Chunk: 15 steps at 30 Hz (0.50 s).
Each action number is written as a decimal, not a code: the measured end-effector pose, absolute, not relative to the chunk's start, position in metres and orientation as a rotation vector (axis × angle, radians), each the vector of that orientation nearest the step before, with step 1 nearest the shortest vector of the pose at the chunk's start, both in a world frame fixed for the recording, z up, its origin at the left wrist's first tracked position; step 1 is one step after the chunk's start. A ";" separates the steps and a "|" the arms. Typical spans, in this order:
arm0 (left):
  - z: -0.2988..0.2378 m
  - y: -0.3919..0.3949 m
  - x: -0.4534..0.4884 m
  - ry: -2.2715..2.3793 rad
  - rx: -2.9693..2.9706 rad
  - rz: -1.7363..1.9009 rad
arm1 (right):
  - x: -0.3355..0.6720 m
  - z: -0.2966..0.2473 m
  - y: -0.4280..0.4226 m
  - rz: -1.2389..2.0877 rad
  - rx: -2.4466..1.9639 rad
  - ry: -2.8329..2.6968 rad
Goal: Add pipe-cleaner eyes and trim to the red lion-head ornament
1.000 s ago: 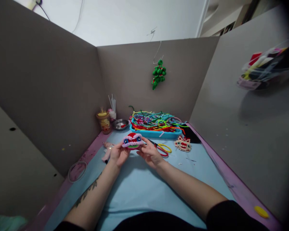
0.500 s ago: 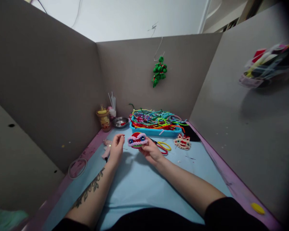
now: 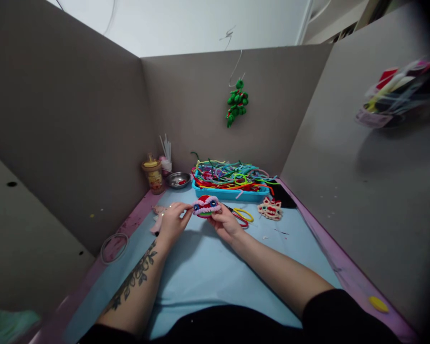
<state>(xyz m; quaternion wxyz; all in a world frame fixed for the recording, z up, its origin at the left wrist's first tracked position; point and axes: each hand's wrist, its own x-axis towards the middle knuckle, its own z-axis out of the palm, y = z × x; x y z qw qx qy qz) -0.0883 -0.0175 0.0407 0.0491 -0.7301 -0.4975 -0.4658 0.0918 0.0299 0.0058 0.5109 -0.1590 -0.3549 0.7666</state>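
A small pipe-cleaner lion-dance head (image 3: 205, 205), red with lilac trim, blue eyes and a green strip at the mouth, is held up above the blue table cover. My right hand (image 3: 226, 223) grips it by its right side, thumb in front. At its left edge, the fingertips of my left hand (image 3: 175, 220) are pinched together; whether a tiny piece sits between them is hidden. Scissors (image 3: 244, 216) with red and yellow handles lie just behind my right hand. To the right rests a cream and red pipe-cleaner head (image 3: 270, 209) of similar shape.
Behind my hands stands a blue basket (image 3: 232, 195) heaped with colourful pipe cleaners. A metal bowl (image 3: 179, 180), a lidded cup (image 3: 153, 177) and a pink glue gun (image 3: 156, 224) are on the left. Grey panels enclose the table; a green pipe-cleaner ornament (image 3: 238, 102) hangs at the back.
My left hand has moved right, from apart to touching the lion head's left edge. My right hand keeps its hold, and the view has tilted slightly.
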 end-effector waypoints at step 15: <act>0.039 -0.018 -0.085 -1.608 -2.255 -1.713 | 0.090 0.010 0.025 1.878 -0.383 -0.837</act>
